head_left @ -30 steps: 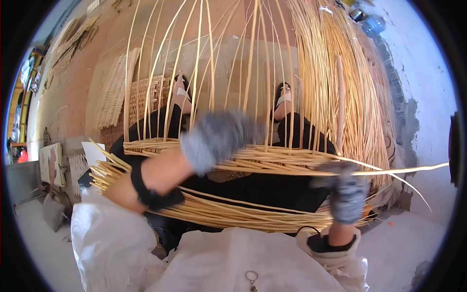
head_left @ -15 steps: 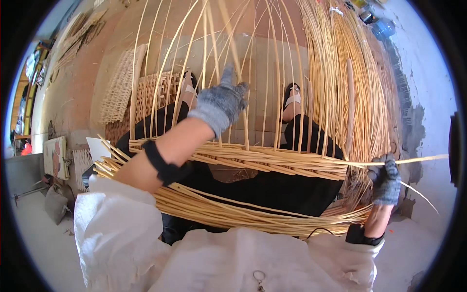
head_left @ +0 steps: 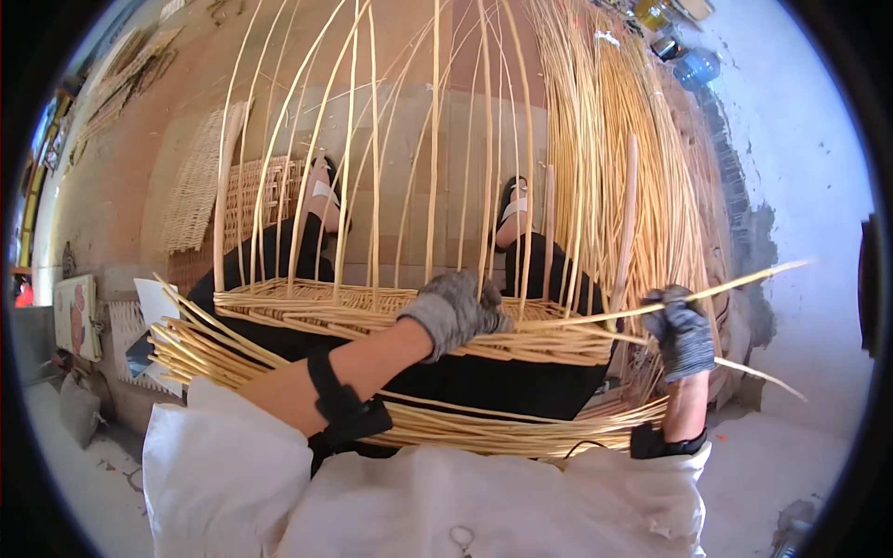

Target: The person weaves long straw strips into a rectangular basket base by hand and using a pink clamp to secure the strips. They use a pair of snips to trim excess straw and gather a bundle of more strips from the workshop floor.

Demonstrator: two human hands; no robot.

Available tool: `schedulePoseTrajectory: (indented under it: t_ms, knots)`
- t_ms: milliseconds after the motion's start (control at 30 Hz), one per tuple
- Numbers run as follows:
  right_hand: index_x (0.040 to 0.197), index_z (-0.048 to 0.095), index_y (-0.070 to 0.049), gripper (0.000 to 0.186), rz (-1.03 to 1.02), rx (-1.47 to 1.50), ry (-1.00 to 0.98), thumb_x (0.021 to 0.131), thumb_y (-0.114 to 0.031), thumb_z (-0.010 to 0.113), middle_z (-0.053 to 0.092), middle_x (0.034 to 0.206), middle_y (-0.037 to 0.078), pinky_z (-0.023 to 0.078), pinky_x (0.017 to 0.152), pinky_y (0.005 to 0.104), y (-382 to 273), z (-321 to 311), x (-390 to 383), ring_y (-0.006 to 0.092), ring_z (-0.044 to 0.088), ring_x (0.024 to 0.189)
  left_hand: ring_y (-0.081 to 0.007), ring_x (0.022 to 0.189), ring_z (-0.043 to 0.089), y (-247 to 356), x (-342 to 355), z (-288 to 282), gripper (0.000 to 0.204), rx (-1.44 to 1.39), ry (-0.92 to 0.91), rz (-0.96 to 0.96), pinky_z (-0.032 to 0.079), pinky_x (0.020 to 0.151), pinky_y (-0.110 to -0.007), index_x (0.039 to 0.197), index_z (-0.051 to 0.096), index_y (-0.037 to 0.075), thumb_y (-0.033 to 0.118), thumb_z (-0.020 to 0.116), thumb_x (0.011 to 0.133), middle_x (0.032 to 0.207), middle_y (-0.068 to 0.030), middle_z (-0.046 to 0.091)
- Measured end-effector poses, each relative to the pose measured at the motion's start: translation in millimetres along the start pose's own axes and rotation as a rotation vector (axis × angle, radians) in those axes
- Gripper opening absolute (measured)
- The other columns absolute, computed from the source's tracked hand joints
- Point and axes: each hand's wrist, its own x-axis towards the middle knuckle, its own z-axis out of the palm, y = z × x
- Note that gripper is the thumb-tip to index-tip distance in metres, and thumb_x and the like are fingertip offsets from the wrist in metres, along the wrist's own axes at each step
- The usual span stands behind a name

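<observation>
Across my lap lies a half-woven wicker basket (head_left: 572,346), its tall upright rods (head_left: 433,158) standing away from me. My left hand (head_left: 456,314), in a grey knit glove, is closed over the top of the weave right of its middle, its fingers partly hidden. From beside those fingers a pale willow rod (head_left: 744,282) runs right and slants up past the basket's end. My right hand (head_left: 679,333), gloved too, grips this rod beyond the right corner. A thinner rod end (head_left: 767,378) sticks out below the right hand.
A big heap of loose willow rods (head_left: 642,158) lies on the floor at the right. More rods (head_left: 521,430) rest across my lap, close to my body. Woven panels (head_left: 200,200) lie at the left. A blue plastic bottle (head_left: 696,67) stands by the right wall (head_left: 800,167).
My left hand has come down from among the uprights onto the weave and closed. My right hand has shifted left, and the rod in it now slants more upward. The view has turned slightly.
</observation>
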Motion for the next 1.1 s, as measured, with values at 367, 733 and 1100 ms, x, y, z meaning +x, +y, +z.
schedulePoseTrajectory:
  t_ms: [367,733,1100]
  knots:
    - [0.094,0.055,0.003,0.021,-0.073,-0.003,-0.467,0.079,-0.011,0.058,0.061,0.087,0.010,0.052,0.072,0.0277,-77.7,166.0,3.2,0.0187,0.059,0.084,-0.0234,0.067,0.057,5.4,-4.1,-3.1,0.037,0.079,-0.020,-0.245,0.047,0.064,-0.033,0.090,0.055,-0.001,0.033,0.059,0.077,0.073,-0.0142,0.059]
    - [0.084,0.051,0.004,0.007,0.240,0.593,-0.140,0.081,-0.002,0.052,0.055,0.081,0.015,0.054,0.063,0.0327,40.3,35.1,-12.6,0.0235,0.057,0.069,-0.0266,0.095,0.055,-45.4,-26.3,-59.1,0.028,0.677,0.314,0.143,0.043,0.084,-0.029,0.107,0.050,0.000,0.018,0.047,0.085,0.101,-0.0144,0.058]
    - [0.092,0.051,0.004,0.015,0.273,0.419,-0.007,0.079,-0.002,0.055,0.057,0.090,0.019,0.055,0.068,0.0391,22.5,66.2,-22.9,0.0292,0.060,0.078,-0.0259,0.095,0.056,9.1,-5.3,-16.4,0.040,0.097,0.375,-0.038,0.045,0.079,-0.032,0.105,0.053,0.000,0.018,0.065,0.072,0.096,-0.0179,0.059]
